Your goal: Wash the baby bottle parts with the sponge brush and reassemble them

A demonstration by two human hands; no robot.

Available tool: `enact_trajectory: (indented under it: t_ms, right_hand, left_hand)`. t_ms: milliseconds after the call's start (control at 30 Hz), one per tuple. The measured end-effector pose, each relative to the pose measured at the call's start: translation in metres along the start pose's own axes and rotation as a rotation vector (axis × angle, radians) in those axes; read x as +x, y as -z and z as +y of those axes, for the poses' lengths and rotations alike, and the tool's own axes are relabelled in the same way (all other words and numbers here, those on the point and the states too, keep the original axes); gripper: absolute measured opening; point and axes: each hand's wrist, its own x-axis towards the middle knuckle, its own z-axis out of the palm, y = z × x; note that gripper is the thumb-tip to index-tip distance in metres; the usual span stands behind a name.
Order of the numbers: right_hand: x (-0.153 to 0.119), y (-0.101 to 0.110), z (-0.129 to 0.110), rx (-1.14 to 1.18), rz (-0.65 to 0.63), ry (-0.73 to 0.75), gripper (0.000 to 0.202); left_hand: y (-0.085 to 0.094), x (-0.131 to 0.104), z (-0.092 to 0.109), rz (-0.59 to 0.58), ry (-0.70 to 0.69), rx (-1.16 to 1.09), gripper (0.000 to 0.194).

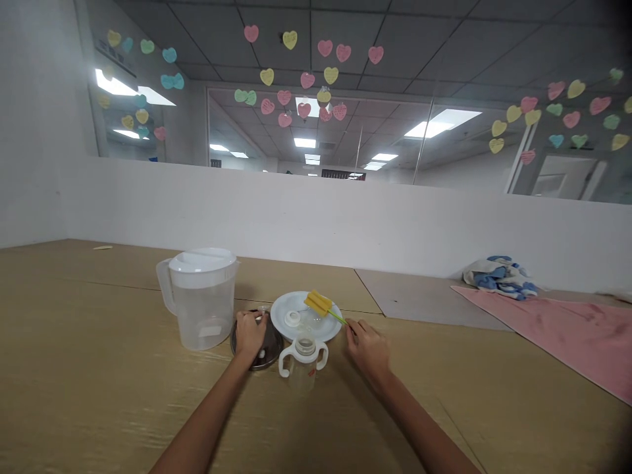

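My right hand (368, 347) holds the thin green handle of a yellow sponge brush (318, 303), whose head is over a white plate (280, 304). On the plate lies a small white ring-shaped piece (292, 318), beside a clear item that is hard to make out. My left hand (251, 334) is at a dark round dish (271, 345) left of the plate, fingers curled at its far part; what they grip there is too small to tell. A clear bottle (302, 375) with a white two-handled collar (305, 355) stands upright and uncapped in front of the plate.
A translucent lidded pitcher (205, 309) stands left of the dark dish. At the far right are a crumpled blue and white cloth (501, 276) and a pink cloth (557, 329). A grey mat (424, 301) lies near the white wall (316, 224) behind the table.
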Motion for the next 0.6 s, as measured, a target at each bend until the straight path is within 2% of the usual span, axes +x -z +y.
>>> enact_trajectory:
  t_ms: [233, 400, 467, 567, 600]
  right_hand:
    - [0.002, 0.003, 0.0, 0.007, 0.003, -0.003, 0.026]
    - [0.004, 0.001, 0.005, 0.015, 0.046, -0.021, 0.027]
    - [0.003, -0.001, 0.008, 0.026, 0.06, -0.021, 0.027]
    - [0.001, -0.004, 0.009, 0.031, 0.08, -0.022, 0.026]
    - [0.001, -0.004, 0.009, 0.031, 0.084, -0.023, 0.026]
  left_hand:
    - [0.004, -0.008, 0.012, -0.076, -0.039, 0.131, 0.018]
    - [0.007, -0.001, 0.041, -0.098, -0.184, 0.102, 0.025]
    - [-0.002, 0.004, 0.056, -0.165, -0.262, 0.103, 0.022]
    - [-0.026, 0.009, 0.076, -0.279, -0.321, 0.147, 0.005]
    - [-0.035, 0.009, 0.081, -0.302, -0.324, 0.167, 0.009]
